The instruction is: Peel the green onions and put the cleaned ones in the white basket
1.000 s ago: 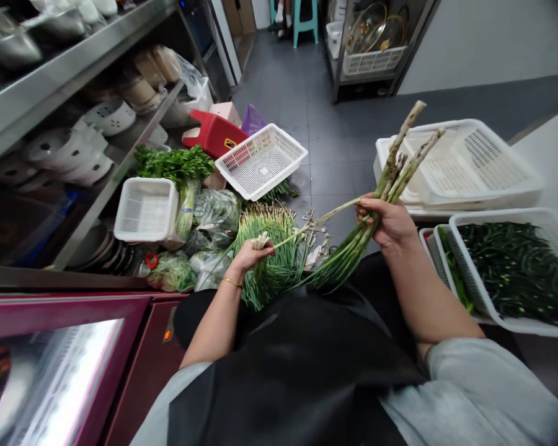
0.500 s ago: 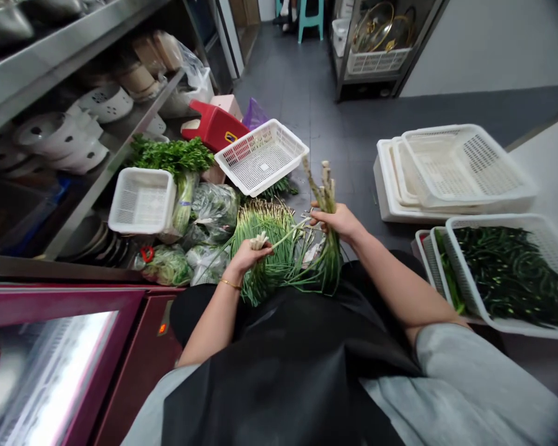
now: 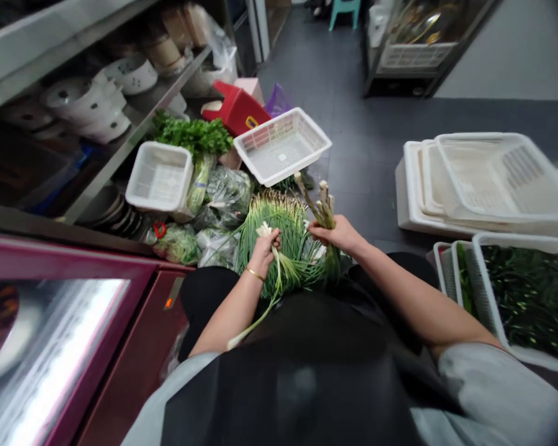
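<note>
My left hand (image 3: 265, 249) is closed around a small bundle of scallions (image 3: 264, 230), their white ends poking out above the fingers. One long scallion (image 3: 256, 319) trails from this hand down across the black apron, its white end lying toward my lap. Closed too, my right hand (image 3: 339, 235) grips a thicker bunch of scallions (image 3: 324, 204) with brownish root ends pointing up and green leaves hanging below. Between and beyond both hands lies a large heap of scallions (image 3: 279, 207), its root ends facing away from me.
Bagged greens (image 3: 225, 195) and a white basket (image 3: 160, 179) are at left, beside a metal shelf. An empty white basket (image 3: 283, 145) sits beyond the heap, near a red stool (image 3: 242, 108). Stacked white crates (image 3: 488, 179) and a basket of dark green peppers (image 3: 530, 297) stand at right.
A scallion that stretched between both hands now hangs from my left hand over the apron. My left hand has turned upward, and the camera view has swung left.
</note>
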Demonstrator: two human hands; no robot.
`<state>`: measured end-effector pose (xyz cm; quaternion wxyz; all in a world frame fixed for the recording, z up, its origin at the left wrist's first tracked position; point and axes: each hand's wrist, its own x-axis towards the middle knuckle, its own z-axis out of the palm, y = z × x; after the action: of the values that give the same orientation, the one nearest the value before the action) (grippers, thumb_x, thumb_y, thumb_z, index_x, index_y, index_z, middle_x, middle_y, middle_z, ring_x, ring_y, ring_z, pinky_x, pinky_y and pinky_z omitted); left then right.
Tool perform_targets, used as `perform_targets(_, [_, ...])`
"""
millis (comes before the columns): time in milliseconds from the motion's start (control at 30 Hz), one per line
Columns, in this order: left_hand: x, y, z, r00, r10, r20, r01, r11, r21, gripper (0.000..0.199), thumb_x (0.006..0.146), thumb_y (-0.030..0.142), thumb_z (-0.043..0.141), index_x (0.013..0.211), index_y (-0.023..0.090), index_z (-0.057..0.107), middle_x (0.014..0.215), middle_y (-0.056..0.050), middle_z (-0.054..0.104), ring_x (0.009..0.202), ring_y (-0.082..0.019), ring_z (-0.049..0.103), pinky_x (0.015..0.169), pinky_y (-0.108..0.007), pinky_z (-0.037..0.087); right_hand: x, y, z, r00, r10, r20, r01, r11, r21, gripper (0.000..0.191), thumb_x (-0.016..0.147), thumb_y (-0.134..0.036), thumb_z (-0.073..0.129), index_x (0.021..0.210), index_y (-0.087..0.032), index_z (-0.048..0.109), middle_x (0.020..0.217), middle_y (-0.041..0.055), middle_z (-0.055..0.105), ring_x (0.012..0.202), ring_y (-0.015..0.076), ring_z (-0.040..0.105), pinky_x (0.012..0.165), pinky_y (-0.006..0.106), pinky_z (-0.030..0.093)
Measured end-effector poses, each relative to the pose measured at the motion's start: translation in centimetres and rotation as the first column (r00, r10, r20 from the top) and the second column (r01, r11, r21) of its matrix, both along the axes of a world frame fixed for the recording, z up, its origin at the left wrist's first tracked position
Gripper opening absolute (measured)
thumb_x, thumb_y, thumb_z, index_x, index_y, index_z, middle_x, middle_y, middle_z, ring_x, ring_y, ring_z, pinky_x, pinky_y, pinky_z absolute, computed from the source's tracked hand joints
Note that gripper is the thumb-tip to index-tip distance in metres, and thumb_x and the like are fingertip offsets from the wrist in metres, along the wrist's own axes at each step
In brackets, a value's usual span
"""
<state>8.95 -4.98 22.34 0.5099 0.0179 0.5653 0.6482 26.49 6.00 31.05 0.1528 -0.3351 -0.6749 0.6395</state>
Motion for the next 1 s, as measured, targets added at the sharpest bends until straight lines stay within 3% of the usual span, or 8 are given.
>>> perform_targets(233, [-5.6,-2.7,-1.5,0.965,0.252,-0.072,-0.248,0.967,0.057,0.028,0.069,0.035,0.077,0.077,0.013,0.062,0.049,0.006,0.051,0.040,-0.003,0.040,0.043,-0.017,0.031,-0.6,-3.8,-3.7,0.889,0.423,0.173,-0.413,0.906,-0.095,0.033,0.070,-0.036,0.072,0.094,-0.013,0.073,0.075,0.0051,0.071,0.059,0.0144,0.061,0.057,0.026,0.049])
perform_targets(300, [-6.0,-2.8,-1.8,0.957,0.283,-0.069,-0.281,0.959,0.042,0.024,0.071,0.033,0.076,0.075,0.013,0.062,0.049,0.006,0.051,0.040,-0.003,0.040,0.042,-0.018,0.031,-2.2,-5.9,-4.6,0.782,0.599,0.173,-0.593,0.800,-0.092,0.030,0.072,-0.033,0.070,0.093,-0.013,0.072,0.084,0.0056,0.072,0.072,0.0170,0.065,0.067,0.027,0.050])
perform_targets(433, [-6.2,-2.7,-1.9,0.955,0.292,-0.045,-0.290,0.955,0.054,0.022,0.072,0.031,0.076,0.073,0.013,0.061,0.048,0.006,0.051,0.039,-0.004,0.040,0.042,-0.019,0.031,-5.7,-11.0,-6.2,0.455,0.858,0.237,-0.881,0.473,-0.022,0.016,0.072,-0.023,0.068,0.086,-0.015,0.070,0.083,0.0021,0.070,0.075,0.0157,0.062,0.068,0.022,0.044])
perform_targets(667, [-7.6,-3.7,-1.6,0.938,0.346,0.020,-0.346,0.938,0.019,0.025,0.067,0.030,0.078,0.071,0.013,0.061,0.046,0.006,0.050,0.037,-0.004,0.039,0.040,-0.018,0.032,-8.0,-14.7,-9.4,0.183,0.938,0.293,-0.981,0.193,-0.006,0.018,0.072,-0.021,0.070,0.090,-0.015,0.069,0.081,0.0010,0.069,0.068,0.0118,0.057,0.062,0.020,0.037])
perform_targets(700, [-7.7,-4.0,-1.6,0.933,0.358,0.024,-0.358,0.934,0.010,0.025,0.067,0.030,0.078,0.071,0.012,0.061,0.045,0.006,0.049,0.037,-0.004,0.039,0.040,-0.018,0.033,-7.8,-14.4,-9.3,0.200,0.943,0.267,-0.977,0.211,-0.013,0.017,0.073,-0.022,0.070,0.088,-0.015,0.070,0.078,0.0002,0.069,0.067,0.0115,0.056,0.061,0.020,0.037])
perform_targets(767, [-7.8,-4.5,-1.2,0.929,0.369,0.019,-0.369,0.929,0.012,0.026,0.066,0.031,0.078,0.071,0.012,0.061,0.045,0.007,0.048,0.037,-0.004,0.039,0.040,-0.017,0.033,-7.0,-12.9,-8.4,0.351,0.915,0.199,-0.929,0.367,-0.045,0.017,0.073,-0.028,0.070,0.083,-0.014,0.070,0.073,-0.0004,0.067,0.066,0.0118,0.056,0.062,0.021,0.038])
perform_targets(900, [-6.0,-5.2,1.0,0.973,0.228,-0.036,-0.220,0.963,0.157,0.032,0.062,0.034,0.082,0.079,0.012,0.067,0.053,0.005,0.053,0.039,-0.003,0.038,0.039,-0.017,0.031,-5.2,-7.8,-5.1,0.869,0.484,0.107,-0.476,0.875,-0.090,0.027,0.073,-0.040,0.070,0.074,-0.014,0.067,0.063,-0.0002,0.061,0.058,0.0116,0.052,0.058,0.024,0.040])
perform_targets(1000, [-3.0,-4.3,3.6,0.986,0.017,-0.166,0.025,0.969,0.246,0.040,0.060,0.034,0.084,0.090,0.011,0.071,0.062,0.001,0.060,0.043,-0.004,0.042,0.040,-0.019,0.032,-4.7,-5.1,-3.7,0.987,0.136,0.084,-0.128,0.988,-0.090,0.032,0.066,-0.043,0.075,0.063,-0.015,0.060,0.050,-0.0031,0.050,0.048,0.0097,0.043,0.050,0.025,0.035])
